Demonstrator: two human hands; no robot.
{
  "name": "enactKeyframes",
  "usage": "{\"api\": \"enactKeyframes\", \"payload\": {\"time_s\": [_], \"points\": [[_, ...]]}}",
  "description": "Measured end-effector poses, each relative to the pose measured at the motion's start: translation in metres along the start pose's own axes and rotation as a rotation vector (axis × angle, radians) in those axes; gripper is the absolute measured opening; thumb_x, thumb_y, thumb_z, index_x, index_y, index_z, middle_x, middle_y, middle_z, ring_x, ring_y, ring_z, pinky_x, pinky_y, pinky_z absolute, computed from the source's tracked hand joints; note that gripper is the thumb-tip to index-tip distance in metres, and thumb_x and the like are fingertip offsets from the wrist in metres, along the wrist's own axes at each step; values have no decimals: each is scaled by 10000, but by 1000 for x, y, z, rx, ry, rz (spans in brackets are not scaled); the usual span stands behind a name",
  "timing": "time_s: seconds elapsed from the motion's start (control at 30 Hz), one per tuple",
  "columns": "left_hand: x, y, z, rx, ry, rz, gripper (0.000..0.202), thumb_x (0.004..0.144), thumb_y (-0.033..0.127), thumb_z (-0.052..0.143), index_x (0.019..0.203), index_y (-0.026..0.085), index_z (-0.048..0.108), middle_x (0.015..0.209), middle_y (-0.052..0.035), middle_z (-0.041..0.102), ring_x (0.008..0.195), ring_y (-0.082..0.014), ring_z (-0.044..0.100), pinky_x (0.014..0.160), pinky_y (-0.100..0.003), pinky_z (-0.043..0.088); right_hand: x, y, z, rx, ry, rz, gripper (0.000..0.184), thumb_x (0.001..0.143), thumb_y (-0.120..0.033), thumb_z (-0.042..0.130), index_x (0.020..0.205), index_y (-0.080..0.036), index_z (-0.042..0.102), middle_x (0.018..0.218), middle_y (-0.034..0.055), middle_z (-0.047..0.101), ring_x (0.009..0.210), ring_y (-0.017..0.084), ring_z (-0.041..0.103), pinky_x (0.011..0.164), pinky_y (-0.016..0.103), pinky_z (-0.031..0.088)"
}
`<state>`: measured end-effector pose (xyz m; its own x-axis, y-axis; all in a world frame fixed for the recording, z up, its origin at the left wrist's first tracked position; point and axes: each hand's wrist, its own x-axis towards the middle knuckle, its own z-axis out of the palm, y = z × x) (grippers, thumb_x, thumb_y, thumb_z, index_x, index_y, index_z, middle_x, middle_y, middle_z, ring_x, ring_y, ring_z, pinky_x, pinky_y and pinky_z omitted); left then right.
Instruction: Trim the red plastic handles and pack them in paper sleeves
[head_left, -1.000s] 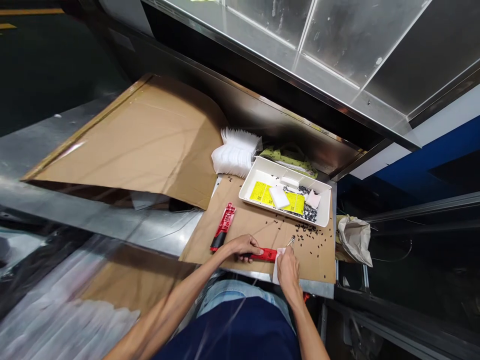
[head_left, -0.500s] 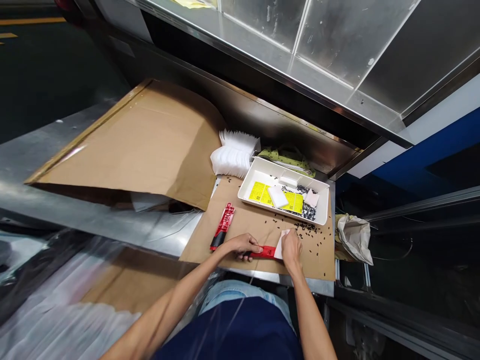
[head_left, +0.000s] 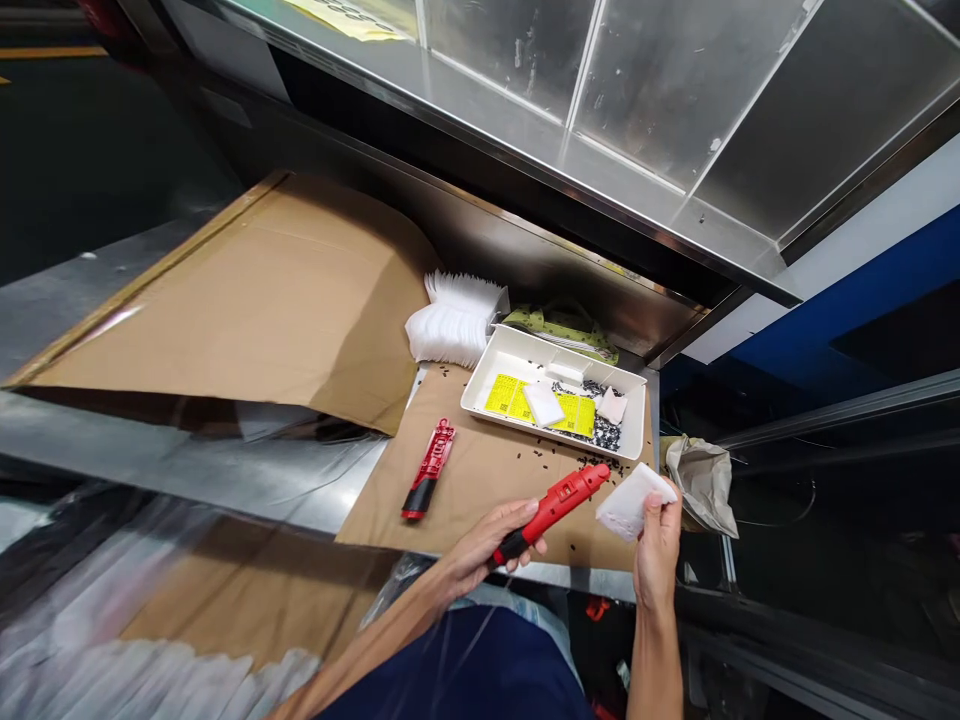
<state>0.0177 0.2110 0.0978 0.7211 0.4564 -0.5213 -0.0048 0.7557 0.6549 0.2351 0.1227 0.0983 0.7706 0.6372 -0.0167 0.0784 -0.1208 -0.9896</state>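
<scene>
My left hand (head_left: pixel 499 540) is wrapped round the black end of a red and black plastic tool housing (head_left: pixel 564 497), which tilts up to the right above the cardboard. In my right hand (head_left: pixel 658 545) a white cloth or wipe (head_left: pixel 634 500) is pinched between thumb and fingers, just right of the housing's red tip and apart from it. A second red and black housing half (head_left: pixel 431 466) lies on the cardboard sheet (head_left: pixel 375 505) to the left, its ribbed inside facing up.
Behind the hands stands a white tray (head_left: pixel 480 405) with yellow label sheets (head_left: pixel 577 413), white pads and many small black parts. Some black parts lie scattered on the cardboard. A stack of white sheets (head_left: pixel 454 320), a large cardboard box (head_left: pixel 300 290) and a paper bag (head_left: pixel 705 480) surround it.
The housing has risen off the cardboard and tilted upward in my left hand. My right hand has drawn the white wipe away from it, to the right and up.
</scene>
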Motion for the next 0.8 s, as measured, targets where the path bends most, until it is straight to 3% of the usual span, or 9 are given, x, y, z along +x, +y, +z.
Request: {"api": "enactKeyframes", "payload": {"time_s": [0.2, 0.37, 0.47, 0.6, 0.7, 0.8], "points": [[-9, 3, 23, -113, 19, -14, 635, 707, 689, 789, 1001, 171, 571, 660, -18, 698, 435, -67, 475, 399, -169, 300, 0, -30, 7, -196, -15, -221, 501, 873, -577, 675, 1187, -196, 590, 1085, 81, 668, 907, 201, 647, 777, 304, 531], [-12, 5, 29, -140, 26, -53, 666, 696, 727, 773, 992, 179, 537, 680, -6, 702, 428, -53, 477, 403, -163, 289, 9, -42, 11, -388, -100, -366, 333, 909, -523, 661, 906, -192, 632, 796, -3, 605, 674, 142, 545, 633, 252, 467], [-11, 4, 29, -153, 11, -82, 707, 668, 756, 774, 994, 172, 545, 687, -14, 700, 433, -50, 476, 400, -166, 267, 8, -45, 16, -445, -95, -472, 294, 951, -482, 612, 888, -195, 622, 816, 0, 596, 695, 144, 531, 654, 254, 457], [-10, 0, 27, -153, 38, -71, 744, 651, 769, 776, 1048, 180, 555, 686, -5, 687, 432, -56, 473, 405, -179, 267, 2, -44, 21, -481, -150, -481, 286, 974, -462, 572, 841, -212, 613, 770, 0, 588, 659, 155, 527, 618, 260, 435], [-8, -1, 26, -76, 67, -9, 738, 648, 823, 731, 981, 189, 554, 661, -3, 672, 420, -61, 465, 392, -190, 267, 3, -44, 23, -498, -130, -481, 299, 976, -456, 571, 798, -217, 596, 741, 0, 583, 640, 156, 526, 610, 266, 419], [-4, 0, 25, 46, 83, 48, 866, 611, 909, 662, 1044, 161, 596, 612, 16, 628, 406, -72, 456, 371, -198, 272, 4, -48, 26, -518, -110, -497, 302, 978, -451, 573, 795, -211, 601, 743, 6, 592, 659, 161, 547, 629, 269, 418]]}}
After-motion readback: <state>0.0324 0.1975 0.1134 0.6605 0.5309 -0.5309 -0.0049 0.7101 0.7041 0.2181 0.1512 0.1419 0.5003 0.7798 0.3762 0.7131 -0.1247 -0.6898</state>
